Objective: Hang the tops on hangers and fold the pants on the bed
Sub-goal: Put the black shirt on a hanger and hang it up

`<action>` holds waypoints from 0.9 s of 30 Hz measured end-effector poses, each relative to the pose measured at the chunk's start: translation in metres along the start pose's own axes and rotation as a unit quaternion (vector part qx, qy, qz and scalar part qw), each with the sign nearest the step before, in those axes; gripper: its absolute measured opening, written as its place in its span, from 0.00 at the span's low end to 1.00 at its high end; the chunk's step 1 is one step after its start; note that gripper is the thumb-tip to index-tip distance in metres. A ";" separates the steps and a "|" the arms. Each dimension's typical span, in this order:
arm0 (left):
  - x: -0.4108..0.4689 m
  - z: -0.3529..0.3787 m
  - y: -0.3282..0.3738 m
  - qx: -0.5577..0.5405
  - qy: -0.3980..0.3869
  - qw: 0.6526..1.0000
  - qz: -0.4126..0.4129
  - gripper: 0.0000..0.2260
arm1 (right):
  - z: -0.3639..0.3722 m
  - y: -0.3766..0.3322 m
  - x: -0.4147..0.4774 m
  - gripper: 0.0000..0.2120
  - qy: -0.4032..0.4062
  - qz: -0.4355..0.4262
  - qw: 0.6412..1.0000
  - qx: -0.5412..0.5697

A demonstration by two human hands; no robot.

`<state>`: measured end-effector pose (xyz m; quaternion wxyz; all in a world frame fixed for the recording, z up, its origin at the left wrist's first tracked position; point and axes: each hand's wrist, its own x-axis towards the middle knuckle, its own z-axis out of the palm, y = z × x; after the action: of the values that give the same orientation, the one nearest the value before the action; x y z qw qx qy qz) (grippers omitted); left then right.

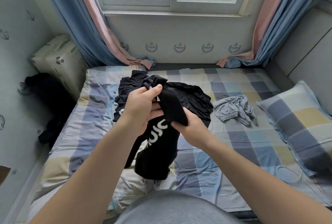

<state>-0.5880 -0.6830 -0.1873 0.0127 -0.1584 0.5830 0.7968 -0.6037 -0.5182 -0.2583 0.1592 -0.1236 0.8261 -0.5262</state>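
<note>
Black garment with white lettering (pixel 158 148), held above the bed (pixel 233 151) by both hands. Left hand (pixel 142 110): fingers (pixel 157 88) closed on the bunched upper end. Right hand (pixel 192 128): fingers (pixel 177 124) curled round a fold lower down. The rest of the cloth hangs below both hands. On the bed behind the hands lies one heap of black clothing (pixel 194 97), piece count indeterminable. To its right lie one crumpled grey garment (pixel 233 110) and one checked pillow (pixel 296 119).
</note>
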 end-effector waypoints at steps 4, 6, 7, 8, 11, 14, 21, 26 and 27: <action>0.005 -0.006 -0.003 0.006 -0.002 1.000 0.007 0.08 | -0.015 -0.001 0.006 0.09 0.011 0.032 0.996 0.081; 0.008 -0.009 -0.010 0.042 0.000 0.999 0.019 0.09 | -0.022 -0.006 0.008 0.07 0.024 0.061 0.987 0.147; 0.010 -0.011 -0.016 0.073 -0.001 0.997 0.023 0.08 | -0.026 -0.008 0.010 0.07 0.038 0.071 0.980 0.181; 0.012 -0.012 -0.022 0.108 -0.008 0.994 0.024 0.06 | -0.030 -0.012 0.012 0.08 0.054 0.078 0.972 0.215; 0.011 -0.014 -0.046 0.230 -0.087 0.969 -0.016 0.09 | -0.044 -0.022 0.018 0.09 0.071 0.071 0.947 0.304; 0.008 -0.009 -0.077 0.277 -0.185 0.940 -0.078 0.18 | -0.051 -0.030 0.017 0.10 0.054 0.051 0.930 0.359; 0.020 -0.007 -0.104 0.310 -0.166 0.936 -0.005 0.15 | -0.063 -0.034 0.017 0.10 0.094 0.050 0.898 0.427; 0.021 -0.015 -0.081 0.211 -0.014 0.975 0.066 0.13 | -0.074 -0.021 0.020 0.10 0.176 0.126 0.874 0.436; 0.022 -0.015 -0.075 0.203 0.014 0.976 0.079 0.12 | -0.077 -0.015 0.019 0.10 0.184 0.144 0.875 0.424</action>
<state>-0.5895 -0.6770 -0.2665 -0.0263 -0.1170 0.7434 0.6580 -0.6513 -0.4679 -0.2165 0.1153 0.1747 0.5470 -0.8105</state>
